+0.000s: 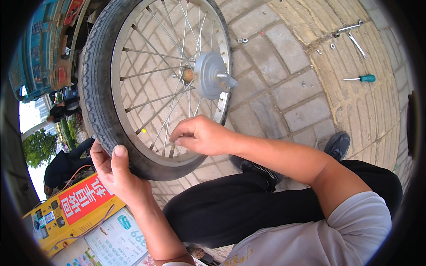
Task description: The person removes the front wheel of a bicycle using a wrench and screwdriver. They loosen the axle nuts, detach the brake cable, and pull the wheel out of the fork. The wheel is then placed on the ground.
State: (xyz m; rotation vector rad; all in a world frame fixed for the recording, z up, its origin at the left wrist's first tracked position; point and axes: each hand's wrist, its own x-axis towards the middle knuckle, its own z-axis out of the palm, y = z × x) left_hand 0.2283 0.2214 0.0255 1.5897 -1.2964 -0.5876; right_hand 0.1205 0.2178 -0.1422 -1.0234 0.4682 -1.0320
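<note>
An upright spoked wheel stands before me, with a worn black rubber tyre point(106, 96) on a silver metal rim point(117, 79). My left hand point(114, 169) grips the tyre's lower left side, thumb on the sidewall and fingers around the tread. Inside the rim's lower part, my right hand point(206, 136) pinches the tip of the brass-coloured valve stem point(172, 151) between thumb and fingertips. Whether a cap sits between those fingers is hidden. A grey brake drum point(209, 74) with a protruding axle covers the hub's right side. Thin metal spokes point(156, 71) run from hub to rim.
On the paving to the right lie a green-handled screwdriver point(367, 78), an open-ended wrench point(357, 46), a bent socket wrench point(349, 28) and several nuts point(243, 40). A yellow machine point(50, 229) bearing writing stands lower left. A person point(63, 163) and a blue vehicle point(43, 50) are beyond the wheel.
</note>
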